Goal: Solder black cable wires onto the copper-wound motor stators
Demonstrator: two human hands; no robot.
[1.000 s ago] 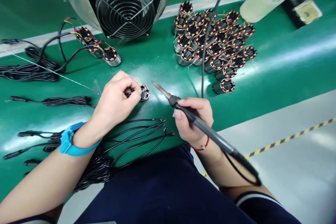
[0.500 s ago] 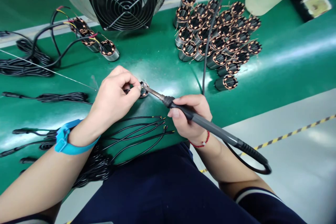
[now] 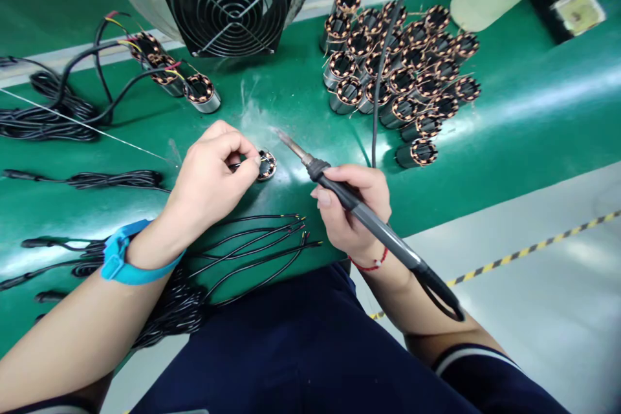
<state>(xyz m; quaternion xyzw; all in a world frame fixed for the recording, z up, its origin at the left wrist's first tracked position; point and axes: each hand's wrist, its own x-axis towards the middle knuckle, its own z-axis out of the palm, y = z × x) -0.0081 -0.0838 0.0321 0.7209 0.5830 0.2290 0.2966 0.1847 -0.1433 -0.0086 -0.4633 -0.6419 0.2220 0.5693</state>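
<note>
Clearly, in the head view you have your left hand (image 3: 216, 171) down at one copper-wound ring (image 3: 267, 167) on the table (image 3: 303, 87), right in front of you. Its thumb and forefinger are pinched together at the ring's left edge, apparently on a thin wire (image 3: 262, 158), though your fingers hide most of it. Your right hand (image 3: 356, 207) is wrapped around the soldering iron (image 3: 385, 235), its tip near the ring but not touching it. Faint smoke (image 3: 252, 110) hangs over the table just beyond, below the fan (image 3: 233, 10). Judging by how things lie, three wound cores (image 3: 202, 94) at the far left look done, since black cables with coloured leads reach their rims. The ring by your fingers seems to be partway through; you cannot tell from here how many of its joints are made. Most of the batch looks left to do: the large group of cores (image 3: 402, 81) at the far right shows no cables attached, and the loose cables (image 3: 172, 314) lie close to you, their stripped ends pointing right, joined to nothing.
</note>
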